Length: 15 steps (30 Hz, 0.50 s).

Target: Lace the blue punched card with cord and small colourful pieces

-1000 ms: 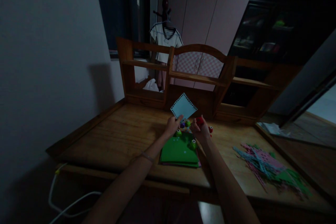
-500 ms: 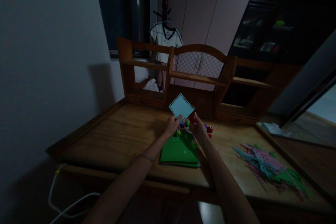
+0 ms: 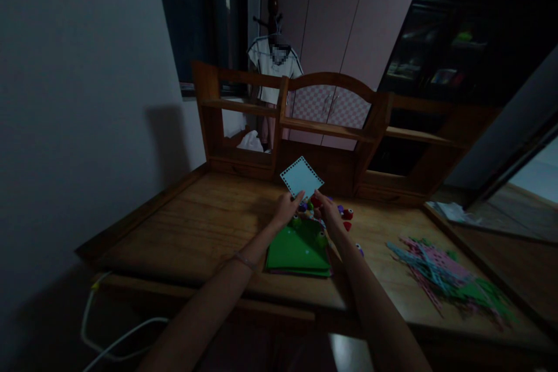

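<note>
A pale blue square sheet of paper point(image 3: 301, 177) with small holes along its edges is held up, one corner pointing away. My left hand point(image 3: 288, 207) pinches its near left side, thumb on top. At the near right edge of the same sheet are my right hand's point(image 3: 329, 209) fingertips, closed on it. Below the hands lies a stack of green folded paper or felt point(image 3: 299, 250). Small colourful pieces with eyes, among them a green one point(image 3: 321, 239) and a red one point(image 3: 347, 214), lie around it; some are partly hidden by my hands.
A heap of pink, blue and green paper strips point(image 3: 449, 279) lies on the right of the wooden desk point(image 3: 187, 232). A wooden shelf unit point(image 3: 326, 125) stands along the desk's back edge. A white cable point(image 3: 89, 314) hangs at the front left.
My right hand has moved slightly left, and its fingertips have come onto the sheet's edge. My left hand and the sheet have barely moved. A small eyed piece now shows beside my right forearm.
</note>
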Each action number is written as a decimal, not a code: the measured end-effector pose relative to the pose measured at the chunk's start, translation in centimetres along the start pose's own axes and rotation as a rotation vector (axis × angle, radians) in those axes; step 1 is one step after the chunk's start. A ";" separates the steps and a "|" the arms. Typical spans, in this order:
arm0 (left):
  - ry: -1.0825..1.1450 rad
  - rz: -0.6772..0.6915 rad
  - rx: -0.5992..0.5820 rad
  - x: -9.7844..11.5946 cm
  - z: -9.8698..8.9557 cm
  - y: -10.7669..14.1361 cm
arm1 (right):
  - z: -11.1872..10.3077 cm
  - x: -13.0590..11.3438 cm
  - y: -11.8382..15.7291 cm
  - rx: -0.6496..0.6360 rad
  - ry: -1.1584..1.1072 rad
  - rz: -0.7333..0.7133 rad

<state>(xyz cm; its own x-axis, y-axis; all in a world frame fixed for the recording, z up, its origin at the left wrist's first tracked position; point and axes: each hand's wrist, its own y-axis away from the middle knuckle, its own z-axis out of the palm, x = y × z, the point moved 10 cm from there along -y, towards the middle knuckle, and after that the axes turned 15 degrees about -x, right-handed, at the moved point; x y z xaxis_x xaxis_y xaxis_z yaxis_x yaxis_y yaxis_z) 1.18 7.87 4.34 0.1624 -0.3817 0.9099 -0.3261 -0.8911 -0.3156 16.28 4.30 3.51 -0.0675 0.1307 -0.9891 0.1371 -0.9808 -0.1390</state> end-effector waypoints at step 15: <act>-0.031 0.009 -0.016 -0.3 0.2 -0.3 | 0.3 -0.3 0.1 -0.010 0.023 -0.005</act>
<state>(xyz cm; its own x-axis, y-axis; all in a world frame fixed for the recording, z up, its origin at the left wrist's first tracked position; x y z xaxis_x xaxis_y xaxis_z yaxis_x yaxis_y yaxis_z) 1.39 8.20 4.06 0.1880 -0.3969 0.8984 -0.3427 -0.8837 -0.3187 15.98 4.09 3.83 -0.0454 0.1386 -0.9893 0.1463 -0.9787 -0.1438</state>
